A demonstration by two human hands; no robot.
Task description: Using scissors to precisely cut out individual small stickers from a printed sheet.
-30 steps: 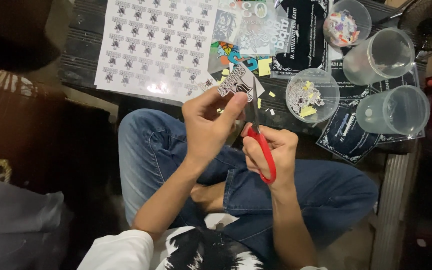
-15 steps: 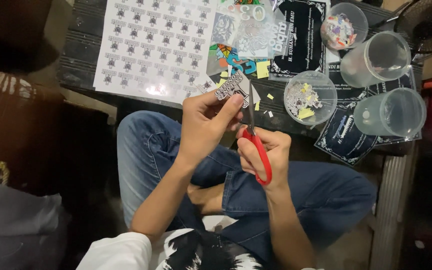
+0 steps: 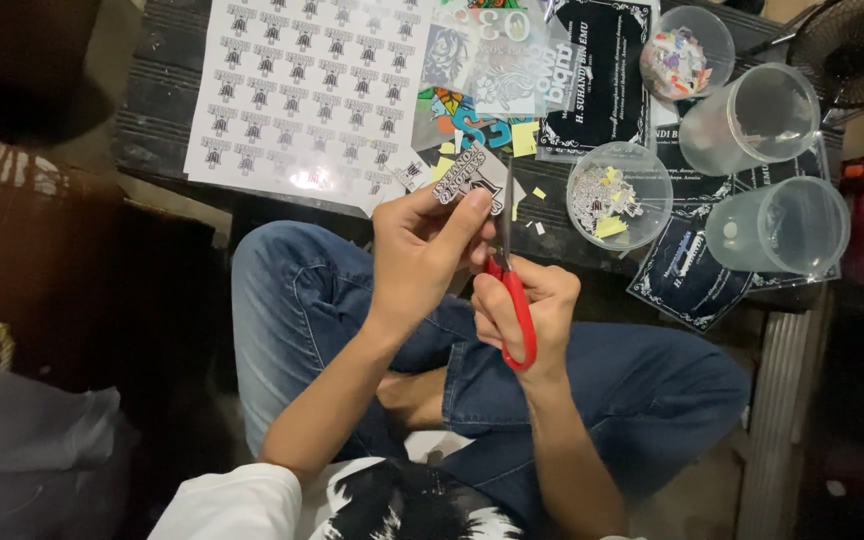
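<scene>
The fingers of the left hand pinch a small black-and-white sticker by its lower edge and hold it up over the lap. The right hand is just beside them, its fingers curled tight through the red handles of the scissors. The thin blades point up and touch the right edge of the sticker.

Just past the fingers, on the dark worktop, lie small yellow paper scraps. Up and to the left of the fingers is a big white sheet of tiny stickers, lying flat. To the right of the fingers sits a round clear tub with bits of cut paper inside. Farther right are two clear plastic cups on their sides, and a smaller tub of coloured bits above them. Black printed cards lie under and around the tubs. Below the fingers are the person's blue jeans.
</scene>
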